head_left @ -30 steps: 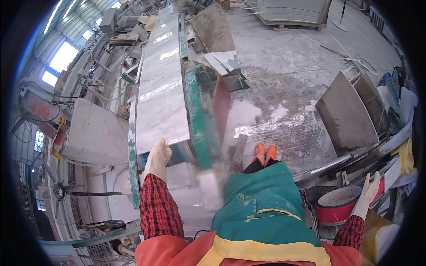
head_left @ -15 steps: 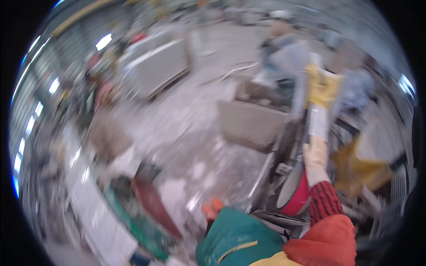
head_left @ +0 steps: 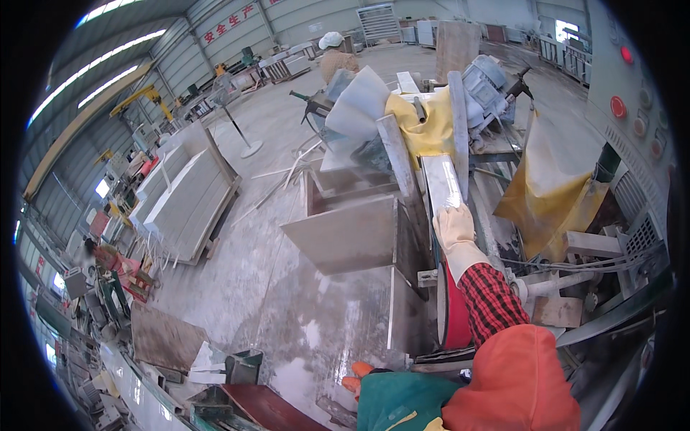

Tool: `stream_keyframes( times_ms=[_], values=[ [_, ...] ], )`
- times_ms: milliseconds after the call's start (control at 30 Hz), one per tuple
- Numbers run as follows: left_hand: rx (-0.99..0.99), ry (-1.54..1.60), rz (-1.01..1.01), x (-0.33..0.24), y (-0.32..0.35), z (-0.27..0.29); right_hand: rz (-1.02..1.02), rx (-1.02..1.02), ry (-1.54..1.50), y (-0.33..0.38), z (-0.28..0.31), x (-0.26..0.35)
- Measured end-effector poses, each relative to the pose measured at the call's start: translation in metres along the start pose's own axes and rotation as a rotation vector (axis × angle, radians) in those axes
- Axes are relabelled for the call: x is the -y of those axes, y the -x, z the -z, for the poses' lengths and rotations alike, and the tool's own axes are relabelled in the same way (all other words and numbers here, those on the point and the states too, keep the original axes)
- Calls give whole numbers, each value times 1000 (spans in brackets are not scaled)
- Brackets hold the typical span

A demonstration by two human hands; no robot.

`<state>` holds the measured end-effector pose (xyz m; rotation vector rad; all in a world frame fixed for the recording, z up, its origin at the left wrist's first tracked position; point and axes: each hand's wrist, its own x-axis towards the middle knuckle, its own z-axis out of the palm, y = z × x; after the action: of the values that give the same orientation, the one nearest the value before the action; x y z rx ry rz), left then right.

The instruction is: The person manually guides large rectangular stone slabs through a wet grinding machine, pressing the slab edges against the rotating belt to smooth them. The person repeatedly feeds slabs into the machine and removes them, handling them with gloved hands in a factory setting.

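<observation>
My right hand (head_left: pixel 457 233), in a cream glove, grips the near end of a long pale strip (head_left: pixel 440 183) that looks like stone. Its fingers bend over that end. The far part of the strip runs under a yellow cover (head_left: pixel 428 129) hanging between two upright boards on a machine. Below my forearm is a red belt or wheel rim (head_left: pixel 454 316) with a pale edge. My left hand does not show. Two orange shapes (head_left: pixel 352 381) stick out beside my green apron (head_left: pixel 399 399); I cannot tell what they are.
Grey slabs (head_left: pixel 345 233) stand left of the machine. To its right hang a yellow-and-white sheet (head_left: pixel 546 194) and a control panel (head_left: pixel 625 100) with red buttons. Stacked pale slabs (head_left: pixel 190 201) stand farther left. Beyond the machine, a person in a white cap (head_left: pixel 332 41) is partly hidden.
The view has turned, so the machine and my right arm now sit farther left in the picture. Blur has cleared. My right hand stays at the strip's near end.
</observation>
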<state>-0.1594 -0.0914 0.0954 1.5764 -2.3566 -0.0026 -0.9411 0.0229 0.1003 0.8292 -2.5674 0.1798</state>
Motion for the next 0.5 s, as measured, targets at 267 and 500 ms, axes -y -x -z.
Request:
stream_keyframes(
  times_ms=[267,500],
  values=[
    [147,-259,19,19,25,-45,-73,-129,-163,-11,-29,-8],
    [121,-243,74,20,21,-58,-118,-86,-88,-28,-22,2]
  ],
)
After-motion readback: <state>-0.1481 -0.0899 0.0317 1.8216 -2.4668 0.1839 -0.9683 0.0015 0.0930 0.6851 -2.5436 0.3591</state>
